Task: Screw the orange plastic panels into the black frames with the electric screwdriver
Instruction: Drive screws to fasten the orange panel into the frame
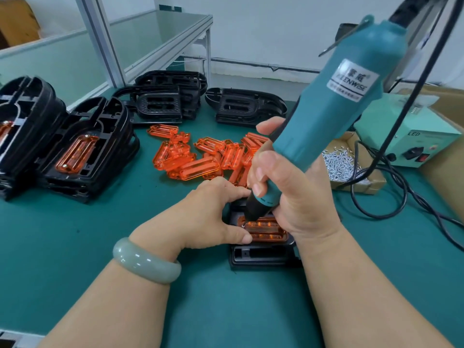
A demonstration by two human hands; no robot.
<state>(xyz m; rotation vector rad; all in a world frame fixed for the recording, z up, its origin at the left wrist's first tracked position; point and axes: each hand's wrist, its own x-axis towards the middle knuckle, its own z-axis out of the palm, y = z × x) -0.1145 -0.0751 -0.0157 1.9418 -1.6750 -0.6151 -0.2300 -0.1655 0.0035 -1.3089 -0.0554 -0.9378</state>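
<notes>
A black frame (pixel 261 256) lies on the green table right in front of me, with an orange panel (pixel 267 229) seated in it. My right hand (pixel 286 192) grips the teal electric screwdriver (pixel 329 111), tilted, its black tip down on the panel's left end. My left hand (pixel 213 217) rests on the frame's left side, thumb pressing the panel's near edge and fingers curled by the driver tip. Whether a screw sits under the tip is hidden.
Loose orange panels (pixel 198 156) are heaped mid-table. Stacked black frames with panels (pixel 75 151) stand left; bare frames (pixel 246 106) lie at the back. A cardboard box of screws (pixel 344 164) and a green power unit (pixel 411 144) with black cables sit on the right.
</notes>
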